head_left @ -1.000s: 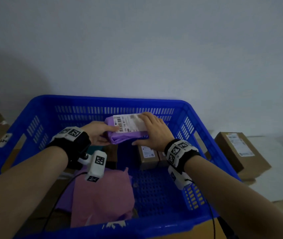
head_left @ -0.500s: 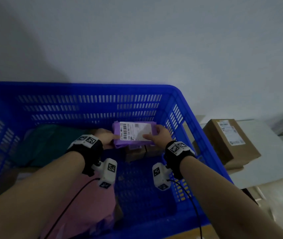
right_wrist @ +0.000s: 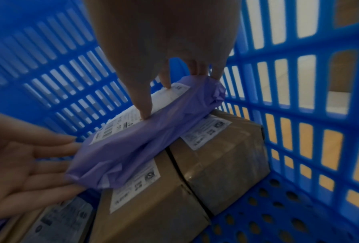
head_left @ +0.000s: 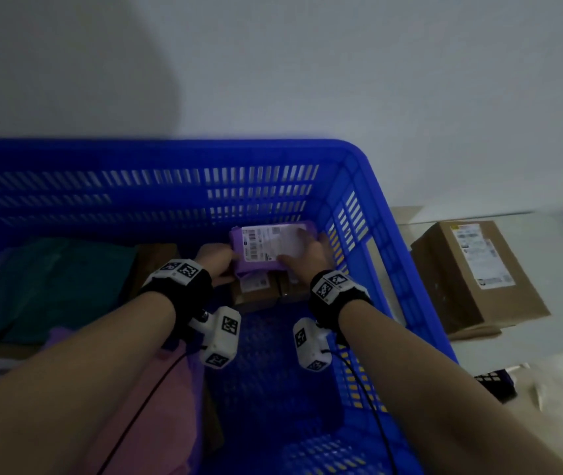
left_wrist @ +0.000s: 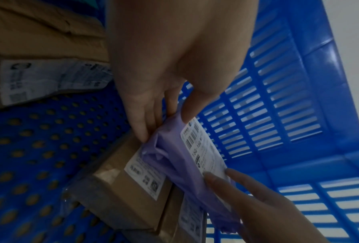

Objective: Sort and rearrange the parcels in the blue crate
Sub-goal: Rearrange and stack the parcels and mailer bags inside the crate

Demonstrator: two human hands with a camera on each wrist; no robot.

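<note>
A purple bag parcel with a white label lies across two brown cardboard boxes in the far right corner of the blue crate. My right hand holds its right end, with the thumb on the label and the fingers curled over the far edge. My left hand is at its left end. There the palm is open and straight fingers touch the parcel's folded end. The parcel rests tilted against the boxes' labels.
A teal parcel lies at the crate's left and a pink one under my left forearm. More labelled brown boxes sit left of the stack. Outside the crate, a cardboard box stands on a white surface at the right.
Both hands carried the purple parcel down and to the right, from above the crate's middle onto the two brown boxes in the far right corner.
</note>
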